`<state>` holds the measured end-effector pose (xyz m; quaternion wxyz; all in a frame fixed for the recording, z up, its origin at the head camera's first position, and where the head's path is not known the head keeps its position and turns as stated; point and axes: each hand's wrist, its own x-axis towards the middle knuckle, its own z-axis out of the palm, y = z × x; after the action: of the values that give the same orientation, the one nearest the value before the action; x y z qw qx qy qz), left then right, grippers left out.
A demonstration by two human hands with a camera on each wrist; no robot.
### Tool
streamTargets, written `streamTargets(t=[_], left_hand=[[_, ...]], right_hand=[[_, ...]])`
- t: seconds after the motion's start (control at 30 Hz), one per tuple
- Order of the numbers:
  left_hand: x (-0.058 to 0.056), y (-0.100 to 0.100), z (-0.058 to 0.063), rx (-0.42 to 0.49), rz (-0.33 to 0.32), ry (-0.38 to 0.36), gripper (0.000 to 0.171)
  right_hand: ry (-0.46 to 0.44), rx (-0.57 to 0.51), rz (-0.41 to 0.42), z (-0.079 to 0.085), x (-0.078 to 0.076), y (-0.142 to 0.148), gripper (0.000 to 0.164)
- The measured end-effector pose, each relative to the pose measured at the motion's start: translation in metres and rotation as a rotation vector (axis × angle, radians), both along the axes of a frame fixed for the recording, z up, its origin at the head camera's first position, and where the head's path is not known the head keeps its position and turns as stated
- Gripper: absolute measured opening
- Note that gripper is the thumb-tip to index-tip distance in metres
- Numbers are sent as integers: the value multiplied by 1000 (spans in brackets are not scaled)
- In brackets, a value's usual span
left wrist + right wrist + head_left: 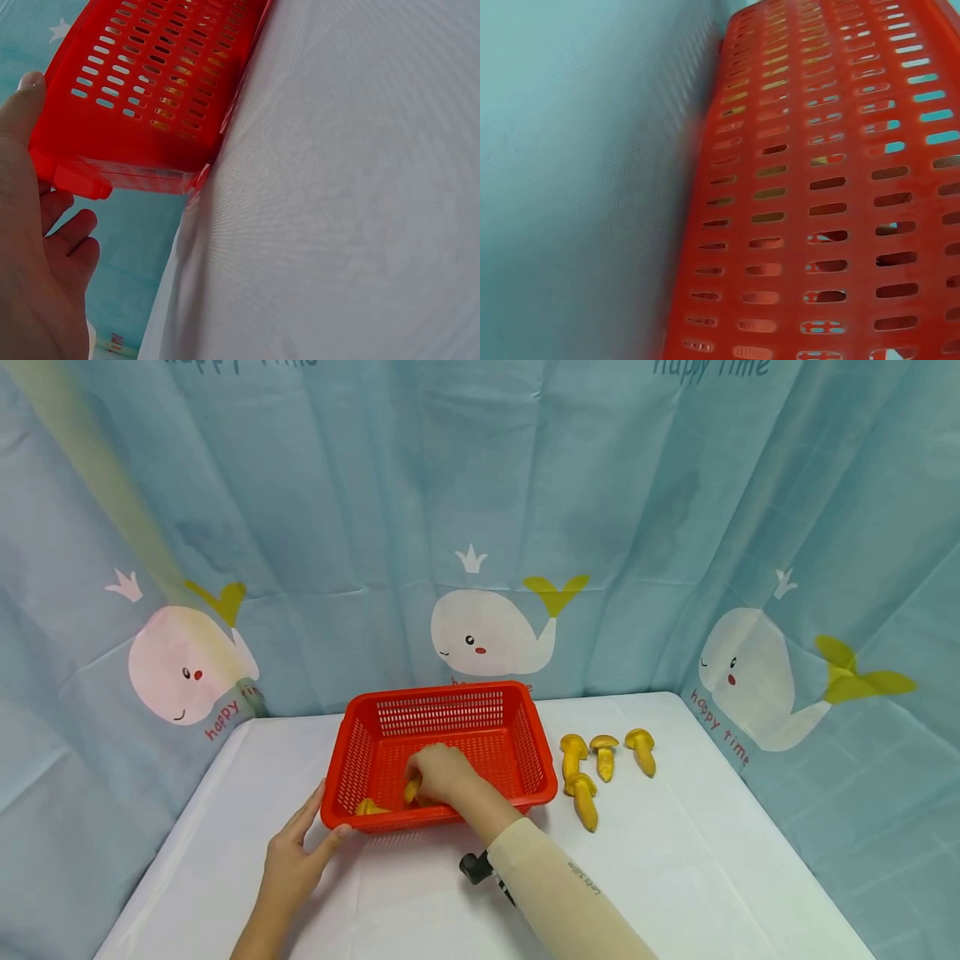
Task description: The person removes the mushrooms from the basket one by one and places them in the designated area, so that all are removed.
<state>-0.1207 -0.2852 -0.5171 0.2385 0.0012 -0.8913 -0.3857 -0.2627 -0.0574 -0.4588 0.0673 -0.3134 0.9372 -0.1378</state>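
Observation:
A red plastic basket (438, 817) with slotted walls stands on the white table. My left hand (292, 864) holds its front left corner, the thumb on the front rim and the fingers along the left side. In the left wrist view the thumb lies at the rim of the basket (142, 150). Reaching down inside, my right hand (442, 772) pinches a yellow toy mushroom (412, 790); the front wall partly hides the fingertips. Another yellow mushroom (369, 807) lies in the basket's front left corner. From the right wrist, the basket wall (787, 225) covers the hand.
To the right of the basket lie several yellow mushrooms (585, 802) on the white tabletop (675, 860). A black strap piece (475, 867) hangs below my right forearm. Blue curtains (360, 527) with whale prints enclose the table at the back and sides.

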Motion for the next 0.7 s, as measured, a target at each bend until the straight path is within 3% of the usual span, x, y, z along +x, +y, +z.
streamTargets(t=[0.07,0.17,0.43,0.7], left_hand=[[0,1,0,4,8,-16,86],[-1,1,1,10,11,-26,86],[-1,2,3,11,0,-15,86],[-1,3,1,3,-2,8,86]], right_hand=[[94,22,1,2,-1,1,26],[164,-18,-32,5,-2,5,26],[155,-320,-110,25,3,22,28],[143,-469,-146,38,14,44,34]])
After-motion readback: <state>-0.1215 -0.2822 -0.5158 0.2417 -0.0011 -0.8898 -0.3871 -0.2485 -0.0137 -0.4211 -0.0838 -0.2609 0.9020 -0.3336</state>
